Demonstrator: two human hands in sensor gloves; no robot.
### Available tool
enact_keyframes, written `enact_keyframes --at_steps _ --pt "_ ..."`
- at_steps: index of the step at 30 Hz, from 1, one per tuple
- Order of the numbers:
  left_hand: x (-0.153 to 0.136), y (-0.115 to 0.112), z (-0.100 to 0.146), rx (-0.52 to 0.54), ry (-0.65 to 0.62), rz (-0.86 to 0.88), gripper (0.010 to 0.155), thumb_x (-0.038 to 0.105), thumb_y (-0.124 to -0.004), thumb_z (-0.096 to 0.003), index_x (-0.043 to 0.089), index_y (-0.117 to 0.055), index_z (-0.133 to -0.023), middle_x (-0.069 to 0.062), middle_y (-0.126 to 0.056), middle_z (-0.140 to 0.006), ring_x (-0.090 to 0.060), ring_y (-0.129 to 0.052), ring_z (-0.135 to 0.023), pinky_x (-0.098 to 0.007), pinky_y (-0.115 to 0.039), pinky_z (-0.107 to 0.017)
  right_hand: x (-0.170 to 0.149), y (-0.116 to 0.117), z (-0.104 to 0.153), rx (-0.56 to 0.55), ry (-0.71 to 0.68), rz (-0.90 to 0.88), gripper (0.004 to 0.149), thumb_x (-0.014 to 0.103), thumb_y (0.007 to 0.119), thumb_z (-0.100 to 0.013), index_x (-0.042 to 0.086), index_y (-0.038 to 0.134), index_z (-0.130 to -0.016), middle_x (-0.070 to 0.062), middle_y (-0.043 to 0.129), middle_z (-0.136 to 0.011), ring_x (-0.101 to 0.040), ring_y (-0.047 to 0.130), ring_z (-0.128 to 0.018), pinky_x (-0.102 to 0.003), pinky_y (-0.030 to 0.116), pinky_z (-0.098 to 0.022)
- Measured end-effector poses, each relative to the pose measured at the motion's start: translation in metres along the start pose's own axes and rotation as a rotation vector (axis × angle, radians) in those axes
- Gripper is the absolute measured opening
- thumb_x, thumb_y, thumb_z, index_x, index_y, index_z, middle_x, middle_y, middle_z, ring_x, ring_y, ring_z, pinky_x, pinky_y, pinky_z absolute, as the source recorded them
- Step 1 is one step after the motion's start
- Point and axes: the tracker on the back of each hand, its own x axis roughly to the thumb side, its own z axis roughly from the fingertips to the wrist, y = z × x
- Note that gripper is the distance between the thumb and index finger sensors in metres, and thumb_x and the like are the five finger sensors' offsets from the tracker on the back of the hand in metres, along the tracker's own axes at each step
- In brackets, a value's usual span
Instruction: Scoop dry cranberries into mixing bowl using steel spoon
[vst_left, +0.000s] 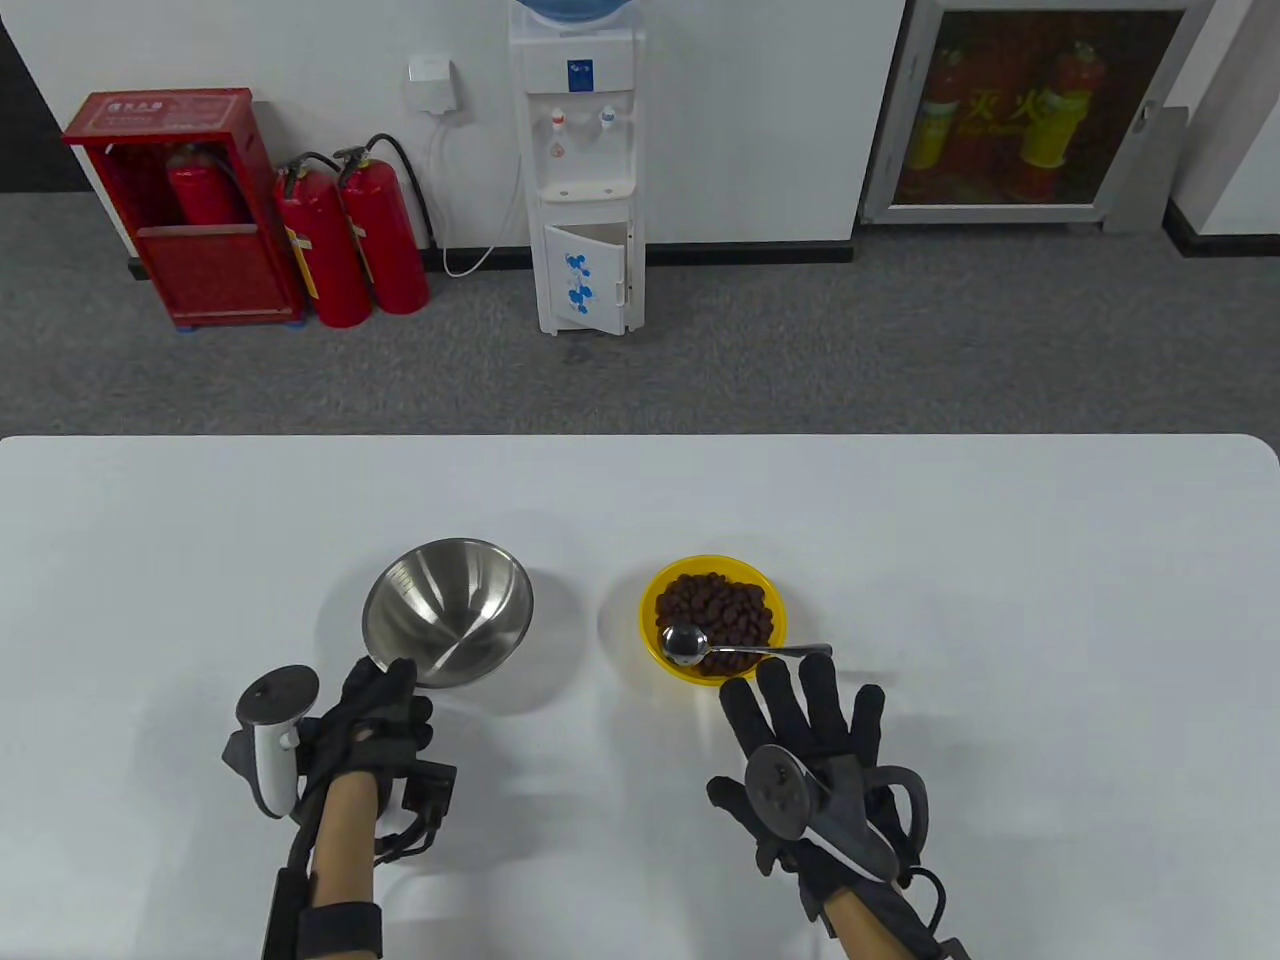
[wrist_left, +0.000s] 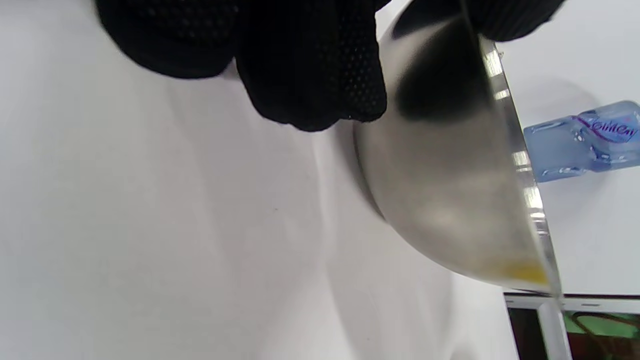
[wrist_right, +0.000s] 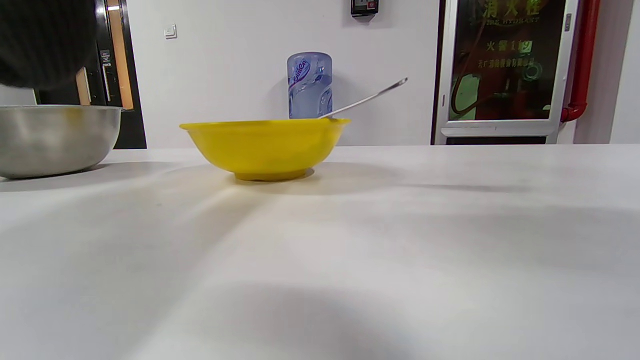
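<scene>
Right hand (vst_left: 800, 740) lies flat, fingers spread, holding nothing; stiff, light spoon (vst_left: 735, 650) just beyond, handle likely best gripped. Left hand (vst_left: 375, 720) grips tilted bowl (vst_left: 447, 610).

Left wrist view: left hand (wrist_left: 300, 60) cut off by the top edge, only fingertips show; mixing bowl (wrist_left: 450, 165) seen from outside, blurred, inside hidden. Right wrist view: right hand not visible; yellow bowl's (wrist_right: 265, 145) wall hides the dry cranberries and the spoon's scoop end (only the steel spoon (wrist_right: 367, 97) handle sticks out); mixing bowl cropped at the left edge. Table view: left hand (vst_left: 375, 725) covers the bowl's near rim, exact finger contact can't be told; both forearms cut by the bottom edge.
</scene>
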Motion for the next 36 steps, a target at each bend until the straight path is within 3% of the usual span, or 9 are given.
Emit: enact_keyframes --at_steps 7,9,10,13,16,23,28,32,36 --pt "0.000 0.000 -0.005 -0.061 -0.019 0.134 0.055 0.045 -0.069 -0.0539 0.026 -0.048 -0.101 0.009 -0.100 -0.074 -0.019 -0.109 -0.049 -0.041 -0.088 -0.042 -0.001 0.001 -0.001 0.004 0.003 -0.011 0.087 0.075 0.071 -0.037 0.050 0.023 -0.104 0.015 0.005 -0.113 -0.028 0.001 -0.108 -0.069 0.008 -0.070" --pt "0.000 0.001 -0.007 -0.034 -0.010 0.145 0.050 0.037 -0.072 -0.0542 0.025 -0.052 -0.099 0.003 -0.104 -0.068 -0.020 -0.111 -0.044 -0.040 -0.090 -0.038 -0.001 0.001 -0.001 0.004 0.001 -0.014 0.086 0.075 0.071 -0.037 0.050 0.024 -0.104 0.015 0.006 -0.113 -0.028 0.002 -0.108 -0.069 0.009 -0.070" --pt "0.000 0.002 -0.008 -0.005 -0.035 0.099 0.054 0.036 -0.073 -0.0535 0.025 -0.048 -0.101 0.004 -0.106 -0.065 -0.018 -0.113 -0.039 -0.037 -0.091 -0.033 -0.001 0.001 -0.001 0.006 0.001 -0.014 0.086 0.075 0.071 -0.037 0.050 0.023 -0.104 0.015 0.005 -0.113 -0.028 0.002 -0.108 -0.069 0.008 -0.070" --pt "-0.002 0.002 -0.005 0.025 -0.073 0.073 0.049 0.035 -0.074 -0.0518 0.023 -0.059 -0.097 0.005 -0.108 -0.056 -0.015 -0.111 -0.028 -0.035 -0.091 -0.025 -0.001 0.002 -0.001 0.012 0.001 -0.023 0.086 0.075 0.071 -0.037 0.049 0.024 -0.104 0.015 0.006 -0.113 -0.028 0.002 -0.108 -0.069 0.009 -0.070" --pt "0.000 0.003 0.005 -0.038 -0.113 0.062 0.049 0.036 -0.073 -0.0518 0.022 -0.059 -0.097 0.004 -0.105 -0.053 -0.015 -0.108 -0.026 -0.036 -0.089 -0.024 -0.001 0.003 -0.001 0.018 0.000 -0.018 0.086 0.075 0.071 -0.037 0.049 0.024 -0.105 0.015 0.006 -0.113 -0.028 0.002 -0.108 -0.069 0.009 -0.070" --pt "0.009 0.002 0.048 -0.041 -0.289 -0.134 0.047 0.036 -0.075 -0.0487 0.022 -0.071 -0.093 0.004 -0.108 -0.037 -0.016 -0.103 -0.010 -0.038 -0.089 -0.020 -0.004 0.008 -0.002 0.032 0.011 -0.025 0.086 0.074 0.070 -0.037 0.049 0.024 -0.105 0.015 0.006 -0.113 -0.028 0.003 -0.108 -0.069 0.009 -0.070" --pt "0.012 -0.015 0.077 -0.133 -0.414 -0.226 0.046 0.037 -0.075 -0.0477 0.022 -0.074 -0.091 0.005 -0.108 -0.033 -0.015 -0.101 -0.006 -0.038 -0.089 -0.018 -0.010 0.013 -0.004 0.057 0.041 -0.036 0.085 0.074 0.070 -0.037 0.049 0.024 -0.104 0.015 0.006 -0.113 -0.028 0.002 -0.108 -0.069 0.008 -0.070" --pt "0.008 -0.037 0.079 -0.296 -0.410 -0.252 0.045 0.036 -0.075 -0.0486 0.021 -0.075 -0.091 0.004 -0.107 -0.037 -0.017 -0.100 -0.008 -0.039 -0.088 -0.020 -0.016 0.016 -0.005 0.065 0.064 -0.051 0.085 0.074 0.070 -0.037 0.049 0.025 -0.104 0.015 0.007 -0.113 -0.028 0.002 -0.108 -0.069 0.008 -0.070" --pt "0.008 -0.051 0.082 -0.374 -0.424 -0.288 0.045 0.037 -0.074 -0.0495 0.024 -0.073 -0.092 0.004 -0.106 -0.039 -0.017 -0.100 -0.011 -0.039 -0.087 -0.023 -0.018 0.020 -0.006 0.082 0.073 -0.062 0.084 0.074 0.070 -0.037 0.049 0.025 -0.104 0.015 0.007 -0.113 -0.027 0.003 -0.108 -0.069 0.008 -0.070"
